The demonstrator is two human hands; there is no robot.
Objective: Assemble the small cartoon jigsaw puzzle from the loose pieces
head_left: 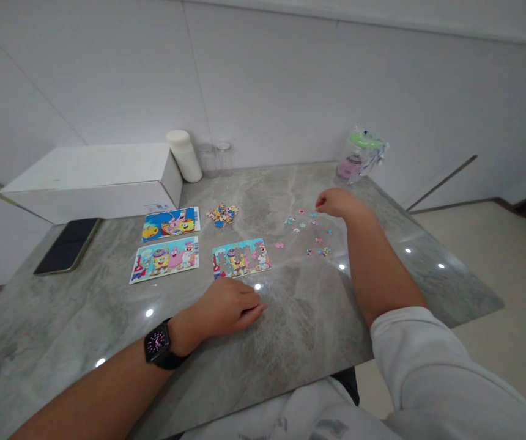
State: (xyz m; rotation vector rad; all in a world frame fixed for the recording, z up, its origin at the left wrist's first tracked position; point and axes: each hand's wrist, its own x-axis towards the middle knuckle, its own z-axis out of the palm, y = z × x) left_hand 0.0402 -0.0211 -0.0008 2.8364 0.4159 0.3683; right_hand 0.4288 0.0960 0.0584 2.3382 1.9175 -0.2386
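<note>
A partly assembled cartoon jigsaw puzzle (261,261) lies on the grey marbled table, with gaps in its middle. My left hand (233,307) rests on the table just below its near edge, fingers loosely stretched out and holding nothing. Over the far side of the loose puzzle pieces (302,225), my right hand (336,202) has its fingertips pinched together; whatever may be between them is too small to make out. Left of the puzzle lies a matching picture card (166,259). A blue picture card (170,224) lies beyond it.
A pile of other puzzle pieces (222,215) lies behind the puzzle. Farther left are a phone (68,245) and a white box (91,183). A white bottle (185,156) and clear jars (223,157) stand by the wall. A plastic-wrapped cup (352,164) stands back right.
</note>
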